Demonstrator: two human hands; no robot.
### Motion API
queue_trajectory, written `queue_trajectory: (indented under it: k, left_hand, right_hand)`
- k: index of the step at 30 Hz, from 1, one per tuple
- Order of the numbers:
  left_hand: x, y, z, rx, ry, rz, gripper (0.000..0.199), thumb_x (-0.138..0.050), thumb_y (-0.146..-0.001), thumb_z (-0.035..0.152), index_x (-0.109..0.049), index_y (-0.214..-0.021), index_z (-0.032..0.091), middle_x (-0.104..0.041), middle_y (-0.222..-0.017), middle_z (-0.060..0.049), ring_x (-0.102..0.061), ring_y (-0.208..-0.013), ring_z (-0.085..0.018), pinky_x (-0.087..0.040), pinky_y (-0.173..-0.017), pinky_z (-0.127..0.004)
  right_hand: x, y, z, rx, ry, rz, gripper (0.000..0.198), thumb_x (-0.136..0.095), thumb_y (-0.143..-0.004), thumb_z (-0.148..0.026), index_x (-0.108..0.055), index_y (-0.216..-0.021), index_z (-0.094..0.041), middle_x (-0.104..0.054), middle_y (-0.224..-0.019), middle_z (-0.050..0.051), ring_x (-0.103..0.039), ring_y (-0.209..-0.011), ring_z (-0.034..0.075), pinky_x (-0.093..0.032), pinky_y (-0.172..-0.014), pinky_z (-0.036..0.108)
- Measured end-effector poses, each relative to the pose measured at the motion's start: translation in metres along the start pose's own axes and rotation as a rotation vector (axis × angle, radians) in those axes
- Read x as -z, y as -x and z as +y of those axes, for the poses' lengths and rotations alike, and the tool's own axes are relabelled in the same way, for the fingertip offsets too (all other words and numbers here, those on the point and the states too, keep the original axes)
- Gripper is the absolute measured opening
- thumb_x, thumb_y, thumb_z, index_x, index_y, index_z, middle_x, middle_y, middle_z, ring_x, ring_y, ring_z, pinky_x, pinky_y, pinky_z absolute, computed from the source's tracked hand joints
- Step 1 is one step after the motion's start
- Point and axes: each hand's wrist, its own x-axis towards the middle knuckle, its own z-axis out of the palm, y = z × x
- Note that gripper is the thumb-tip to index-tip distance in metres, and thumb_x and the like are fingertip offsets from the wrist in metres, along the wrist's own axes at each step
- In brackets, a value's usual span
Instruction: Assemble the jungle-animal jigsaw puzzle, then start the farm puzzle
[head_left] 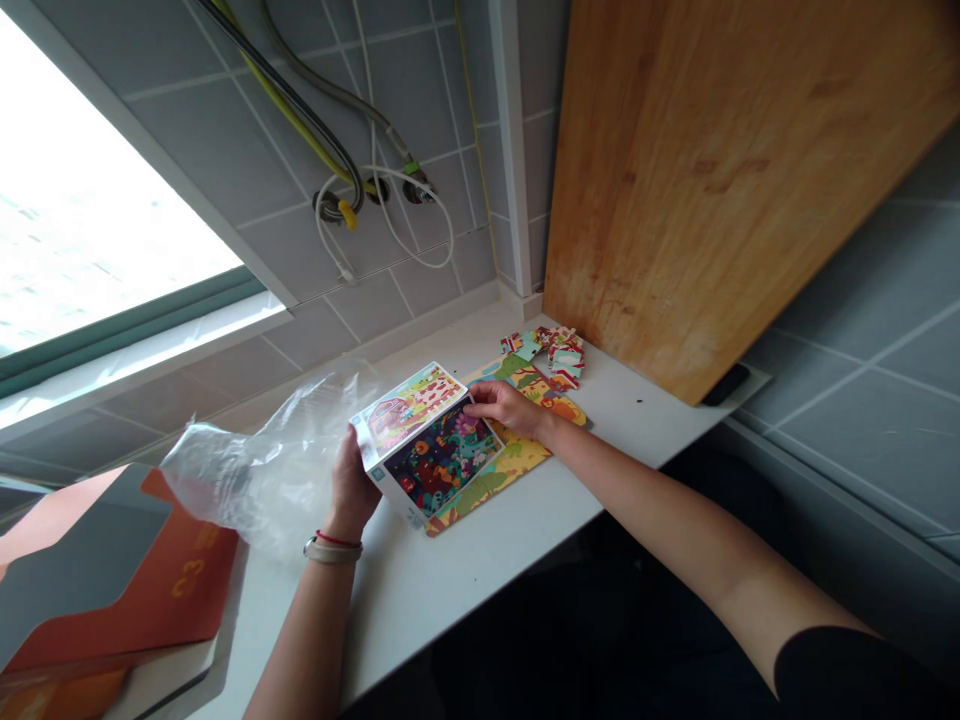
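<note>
From my distant seat I am watching both hands working around a printed box [442, 460], which is sitting tilted over a flat picture puzzle [521, 455] on the white surface [465, 590]. The left hand [352, 487] is gripping the box by its near left end. The right hand [501, 404] is bending its thumb and fingers against the opposite upper corner; whether it is pinching the card or only touching it, I cannot tell.

As for progress, I am judging the work to be partway along: the puzzle is lying flat and seems at least partly joined, while a heap of loose pieces [566, 355] is resting just beside its far edge, apparently unplaced. The box is covering part of the puzzle, so I am not seeing whether any gaps are remaining there.

Turning to containers, the box is showing me a dark picture and a lighter one, but its inside is hidden, and I am not guessing at its contents. Behind the left hand, a clear plastic bag [259, 480] is lying crumpled (I am making out nothing inside it). At the left, an orange package [191, 590] is standing near the bag, its contents hidden from me.
</note>
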Motion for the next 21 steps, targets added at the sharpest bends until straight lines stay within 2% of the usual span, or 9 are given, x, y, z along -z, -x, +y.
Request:
queue_trajectory:
  k: [4,9,11,13,15,16,18,20,21]
  left_hand:
    - [-0.006,0.007,0.001,-0.006,-0.061,-0.036,0.045,-0.091,-0.069,0.041,-0.075,-0.104,0.017,-0.081,-0.097,-0.009,-0.078,-0.103,-0.036,-0.067,-0.087,-0.044]
    - [-0.01,0.01,0.004,-0.043,-0.074,-0.012,0.049,-0.089,-0.069,0.047,-0.076,-0.103,0.015,-0.08,-0.096,-0.012,-0.078,-0.101,-0.037,-0.067,-0.083,-0.044]
    - [-0.009,0.01,0.006,-0.02,-0.086,-0.022,0.052,-0.085,-0.074,0.051,-0.075,-0.108,0.014,-0.081,-0.097,-0.013,-0.078,-0.102,-0.037,-0.067,-0.084,-0.045]
    - [-0.006,0.01,0.008,0.052,-0.096,-0.041,0.052,-0.081,-0.077,0.052,-0.074,-0.112,0.013,-0.081,-0.095,-0.013,-0.079,-0.097,-0.037,-0.067,-0.081,-0.046]
    - [-0.001,0.009,0.01,0.145,-0.091,-0.056,0.048,-0.08,-0.078,0.051,-0.075,-0.108,0.014,-0.079,-0.084,-0.012,-0.078,-0.077,-0.032,-0.066,-0.066,-0.041]
    - [0.003,0.008,0.011,0.188,-0.083,-0.065,0.045,-0.081,-0.078,0.051,-0.075,-0.103,0.015,-0.077,-0.074,-0.01,-0.074,-0.061,-0.027,-0.062,-0.054,-0.037]
    - [0.01,0.007,0.015,0.257,-0.071,-0.104,0.04,-0.082,-0.077,0.054,-0.074,-0.089,0.016,-0.065,-0.054,-0.004,-0.052,-0.035,-0.015,-0.043,-0.032,-0.028]
    - [0.017,0.007,0.019,0.298,-0.09,-0.153,0.042,-0.083,-0.076,0.057,-0.071,-0.079,0.017,-0.054,-0.043,0.0,-0.033,-0.025,-0.008,-0.025,-0.024,-0.024]
    - [0.02,0.008,0.022,0.299,-0.11,-0.171,0.044,-0.083,-0.077,0.059,-0.07,-0.077,0.018,-0.051,-0.041,0.001,-0.029,-0.024,-0.007,-0.022,-0.024,-0.024]
  right_hand:
    - [0.001,0.0,-0.004,0.053,0.013,0.032,0.034,-0.097,-0.064,-0.039,-0.076,-0.081,-0.018,-0.074,-0.078,-0.001,-0.065,-0.073,0.014,-0.054,-0.076,0.027]
    - [0.001,0.002,-0.011,0.134,0.0,0.061,0.037,-0.098,-0.061,-0.041,-0.074,-0.078,-0.019,-0.074,-0.092,0.001,-0.067,-0.089,0.017,-0.053,-0.086,0.03]
    - [0.002,0.003,-0.014,0.118,0.033,0.072,0.04,-0.099,-0.06,-0.043,-0.073,-0.077,-0.018,-0.073,-0.084,0.0,-0.065,-0.08,0.015,-0.052,-0.076,0.027]
    - [0.002,0.004,-0.016,0.072,0.098,0.054,0.041,-0.099,-0.061,-0.045,-0.071,-0.074,-0.017,-0.07,-0.072,-0.002,-0.057,-0.064,0.011,-0.044,-0.06,0.023]
    - [0.001,0.005,-0.018,0.023,0.147,0.023,0.041,-0.097,-0.064,-0.048,-0.071,-0.072,-0.016,-0.067,-0.063,-0.003,-0.045,-0.052,0.007,-0.032,-0.049,0.021]
    - [0.0,0.006,-0.018,0.002,0.159,0.009,0.041,-0.095,-0.066,-0.049,-0.073,-0.072,-0.016,-0.066,-0.061,-0.004,-0.041,-0.048,0.006,-0.027,-0.046,0.022]
    - [-0.001,0.007,-0.02,-0.016,0.164,0.016,0.041,-0.092,-0.069,-0.053,-0.074,-0.073,-0.016,-0.063,-0.056,-0.005,-0.036,-0.044,0.005,-0.023,-0.043,0.022]
    - [-0.001,0.008,-0.021,-0.011,0.159,0.048,0.042,-0.09,-0.07,-0.055,-0.075,-0.074,-0.016,-0.061,-0.051,-0.006,-0.036,-0.041,0.005,-0.024,-0.041,0.022]
    - [0.0,0.009,-0.022,-0.006,0.154,0.062,0.042,-0.089,-0.071,-0.056,-0.075,-0.074,-0.017,-0.061,-0.05,-0.006,-0.039,-0.04,0.006,-0.027,-0.041,0.022]
